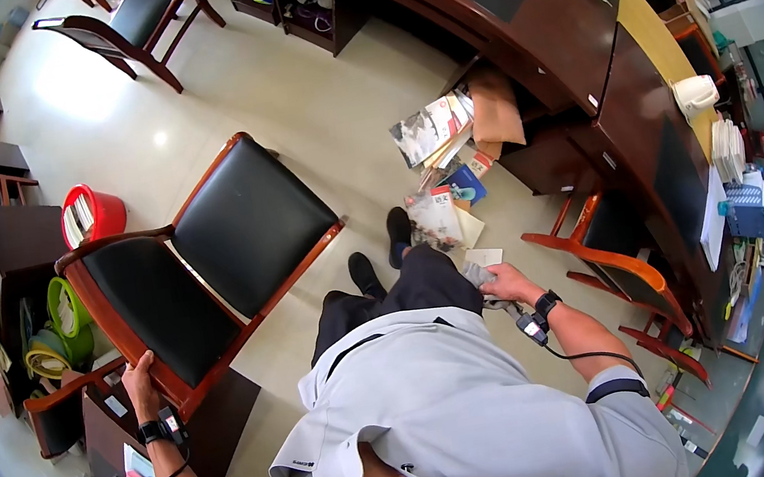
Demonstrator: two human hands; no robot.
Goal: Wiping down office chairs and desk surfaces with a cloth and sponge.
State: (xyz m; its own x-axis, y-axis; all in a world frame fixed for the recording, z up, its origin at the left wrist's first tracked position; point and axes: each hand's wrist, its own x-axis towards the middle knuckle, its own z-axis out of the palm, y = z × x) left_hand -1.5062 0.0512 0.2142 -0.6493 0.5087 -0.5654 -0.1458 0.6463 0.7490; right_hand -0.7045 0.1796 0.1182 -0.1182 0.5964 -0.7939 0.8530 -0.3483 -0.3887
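Observation:
A wooden chair with black padded seat and back (251,220) stands at the left, its backrest towards me. My left hand (140,382) grips the top rail of that backrest. On the right, my right hand (508,284) is closed on a crumpled grey cloth (478,274), which hangs beside my thigh. Beyond it, a loose pile of books and papers (434,220) lies on the floor by my feet. A brown paper package (494,105) leans at the desk opening, next to more books (429,131).
A long dark wooden desk (547,61) curves along the right, bearing a white kettle (694,96) and paper stacks. Another wooden chair (610,243) stands against it. Red (114,210) and green (69,308) bins stand at the left, near cluttered desks. A further chair (141,34) is at the top left.

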